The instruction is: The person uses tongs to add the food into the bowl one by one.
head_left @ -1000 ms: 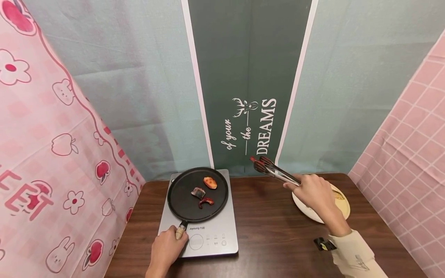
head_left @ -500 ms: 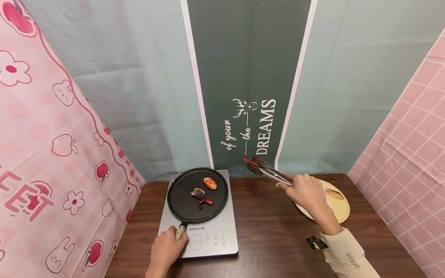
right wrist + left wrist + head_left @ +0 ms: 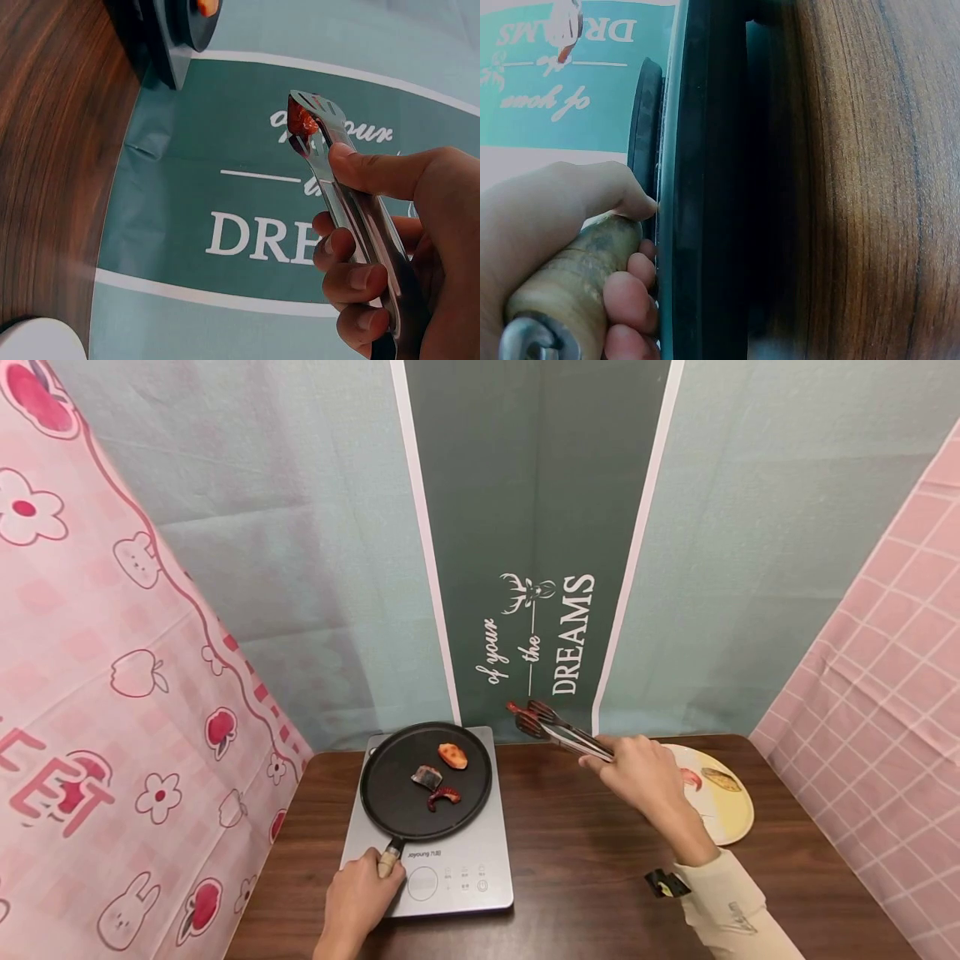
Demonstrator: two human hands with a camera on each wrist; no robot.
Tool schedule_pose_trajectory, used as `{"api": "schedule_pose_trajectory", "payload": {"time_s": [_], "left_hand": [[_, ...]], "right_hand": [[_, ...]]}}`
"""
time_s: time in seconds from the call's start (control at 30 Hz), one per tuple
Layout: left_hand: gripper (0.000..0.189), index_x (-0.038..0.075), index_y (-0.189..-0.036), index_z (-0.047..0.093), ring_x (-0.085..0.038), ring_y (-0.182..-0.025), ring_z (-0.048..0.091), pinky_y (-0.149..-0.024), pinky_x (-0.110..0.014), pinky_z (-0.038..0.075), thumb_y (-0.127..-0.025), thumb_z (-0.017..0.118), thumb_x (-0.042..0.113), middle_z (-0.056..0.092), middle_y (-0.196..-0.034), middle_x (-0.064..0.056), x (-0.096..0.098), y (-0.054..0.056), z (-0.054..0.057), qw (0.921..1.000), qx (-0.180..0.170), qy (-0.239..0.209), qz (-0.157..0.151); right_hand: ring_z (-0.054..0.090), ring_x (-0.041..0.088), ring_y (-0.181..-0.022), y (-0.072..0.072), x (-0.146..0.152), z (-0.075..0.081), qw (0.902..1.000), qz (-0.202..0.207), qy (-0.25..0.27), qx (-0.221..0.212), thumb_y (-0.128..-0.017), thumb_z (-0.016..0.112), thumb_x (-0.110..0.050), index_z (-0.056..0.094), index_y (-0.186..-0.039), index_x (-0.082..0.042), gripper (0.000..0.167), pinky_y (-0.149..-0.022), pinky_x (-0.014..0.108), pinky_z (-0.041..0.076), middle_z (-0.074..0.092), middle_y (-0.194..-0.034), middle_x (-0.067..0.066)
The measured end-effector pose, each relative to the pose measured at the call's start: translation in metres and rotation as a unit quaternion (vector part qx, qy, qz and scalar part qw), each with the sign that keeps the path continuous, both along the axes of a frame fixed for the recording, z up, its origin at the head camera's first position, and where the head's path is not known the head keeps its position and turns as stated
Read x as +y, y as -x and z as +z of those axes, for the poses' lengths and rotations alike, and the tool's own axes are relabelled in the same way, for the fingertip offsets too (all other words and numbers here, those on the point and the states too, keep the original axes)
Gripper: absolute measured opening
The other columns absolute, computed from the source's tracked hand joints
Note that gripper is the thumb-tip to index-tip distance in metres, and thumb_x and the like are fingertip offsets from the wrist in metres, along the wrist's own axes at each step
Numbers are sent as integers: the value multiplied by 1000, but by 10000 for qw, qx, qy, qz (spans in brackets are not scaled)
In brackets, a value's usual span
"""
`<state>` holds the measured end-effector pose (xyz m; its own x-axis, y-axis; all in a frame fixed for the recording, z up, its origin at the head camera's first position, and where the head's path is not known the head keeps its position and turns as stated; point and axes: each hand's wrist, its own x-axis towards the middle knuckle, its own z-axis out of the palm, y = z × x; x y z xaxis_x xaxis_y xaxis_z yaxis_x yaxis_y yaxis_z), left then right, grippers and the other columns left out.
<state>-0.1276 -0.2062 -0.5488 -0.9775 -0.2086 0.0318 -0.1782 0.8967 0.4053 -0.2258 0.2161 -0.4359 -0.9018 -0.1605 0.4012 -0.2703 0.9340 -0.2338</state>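
Note:
My left hand (image 3: 360,897) grips the wooden handle (image 3: 389,860) of a flat black frying pan (image 3: 397,806). On the pan lie an orange oval piece (image 3: 453,756), a piece with dark grey skin (image 3: 427,777) and a dark red curled piece like a tentacle (image 3: 446,795). My right hand (image 3: 641,777) holds metal tongs (image 3: 577,741), raised over the table's back part, right of the pan. Between the slotted tips they pinch a shiny red food piece (image 3: 303,122), partly hidden by the tips. In the left wrist view, fingers and thumb wrap the handle (image 3: 574,277).
Under the pan stands a silver induction cooker (image 3: 465,897). To the right, partly behind my right forearm, is a white and yellow plate (image 3: 731,827) with a tan piece (image 3: 722,779) and a red one (image 3: 691,778). A black wrapped piece (image 3: 667,883) appears beside my sleeve. Cloth hangs behind the table.
My right hand has carried the tongs and the red piece leftward, toward the pan, uncovering more of the plate. The left hand and the pan stay put.

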Motion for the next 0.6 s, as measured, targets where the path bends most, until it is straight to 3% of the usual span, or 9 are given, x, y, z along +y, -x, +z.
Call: {"api": "schedule_pose_trajectory", "payload": {"time_s": [0.33,0.53,0.6], "left_hand": [[30,8,-79,64,-30,-59,62,-56,-50,47,-85,75,36,59,-63,-8,0,0,-1,10000,4,-26,-1],[32,8,-79,65,-30,-59,62,-55,-50,46,-85,73,37,59,-63,-9,-1,0,-3,9999,109,-57,2],[32,8,-79,64,-30,-58,61,-55,-50,46,-85,72,38,58,-62,-8,-3,1,-10,9997,249,-1,-8]], "right_hand": [[64,36,-60,1,-16,0,10000,28,-1,-86,-86,85,-44,80,-101,-20,28,-50,49,42,63,-62,5],[65,35,-60,3,-24,-2,9999,104,-2,-28,-86,85,-44,80,-101,-20,29,-51,48,42,63,-61,5],[64,35,-59,4,-27,-3,9999,124,-7,-11,-85,85,-44,79,-98,-20,28,-51,47,42,62,-60,5]]}}
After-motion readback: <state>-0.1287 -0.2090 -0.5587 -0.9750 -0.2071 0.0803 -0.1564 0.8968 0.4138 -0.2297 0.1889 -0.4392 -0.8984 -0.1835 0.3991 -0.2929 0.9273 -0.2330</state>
